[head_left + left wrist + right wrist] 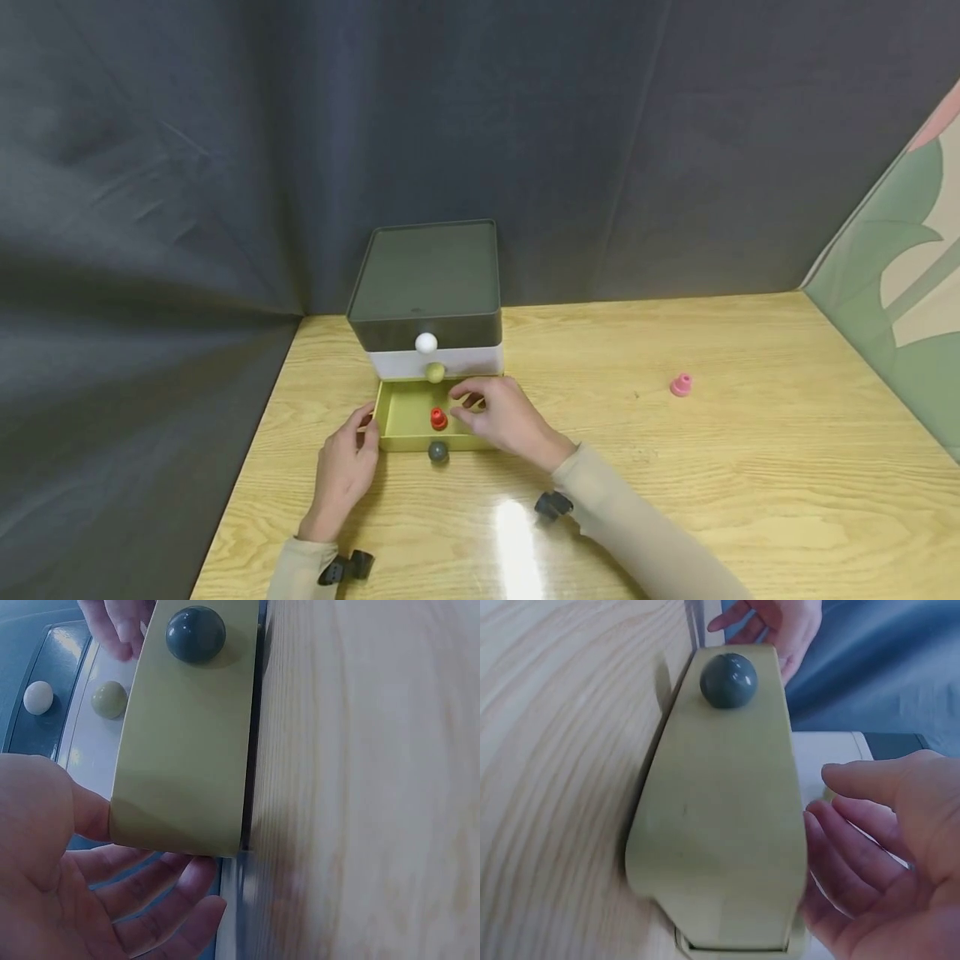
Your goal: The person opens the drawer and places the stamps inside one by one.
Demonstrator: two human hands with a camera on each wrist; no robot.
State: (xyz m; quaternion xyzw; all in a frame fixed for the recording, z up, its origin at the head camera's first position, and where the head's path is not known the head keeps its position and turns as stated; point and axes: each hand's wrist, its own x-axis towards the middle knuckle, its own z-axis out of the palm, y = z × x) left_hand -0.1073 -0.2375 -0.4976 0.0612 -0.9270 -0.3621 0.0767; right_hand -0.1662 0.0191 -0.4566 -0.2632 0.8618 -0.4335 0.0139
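A small red stepped peg point(438, 418) stands inside the pulled-out yellow-green bottom drawer point(397, 443). My left hand point(347, 467) holds the drawer's left side near the front corner, thumb at the top edge and fingers along the outside. Over the drawer's right part hovers my right hand point(510, 417), its thumb and fingers apart with nothing between them. The drawer's dark round knob point(196, 634) faces me, and neither hand touches it.
Above the drawer sit a white drawer point(390, 364) with a green knob and a dark one point(382, 335) with a white knob. A pink stepped peg point(681, 384) stands on the wooden table point(750, 500) to the right. Dark cloth point(600, 167) hangs behind.
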